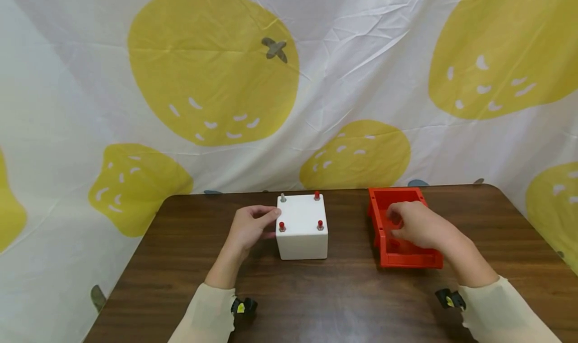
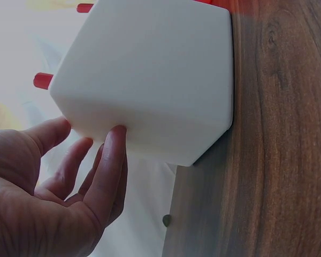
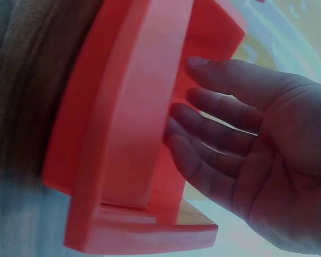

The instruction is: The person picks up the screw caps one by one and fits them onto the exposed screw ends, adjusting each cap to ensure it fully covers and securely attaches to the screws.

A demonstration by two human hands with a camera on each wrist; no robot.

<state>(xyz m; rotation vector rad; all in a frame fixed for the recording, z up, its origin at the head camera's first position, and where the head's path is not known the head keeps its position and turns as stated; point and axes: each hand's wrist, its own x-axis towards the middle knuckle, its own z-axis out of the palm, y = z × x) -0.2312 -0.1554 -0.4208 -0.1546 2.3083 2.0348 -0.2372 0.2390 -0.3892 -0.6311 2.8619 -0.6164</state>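
Observation:
A white box [image 1: 301, 222] stands on the table with metal posts at its top corners. Red caps sit on three of them, while the far-left post [image 1: 283, 197] shows bare metal. My left hand [image 1: 254, 226] rests against the box's left side, thumb at the top edge and fingertips [image 2: 116, 134] touching the side face. To the right, my right hand [image 1: 417, 223] reaches over and into a red bin [image 1: 412, 261]. Its fingers [image 3: 219, 128] are loosely bent behind the bin's wall in the right wrist view, with nothing visible between them.
The brown wooden table [image 1: 343, 303] has its far edge just behind the box and bin. A white curtain [image 1: 361, 47] printed with yellow fruit hangs directly behind it. Black straps [image 1: 244, 306] are on both cream sleeves.

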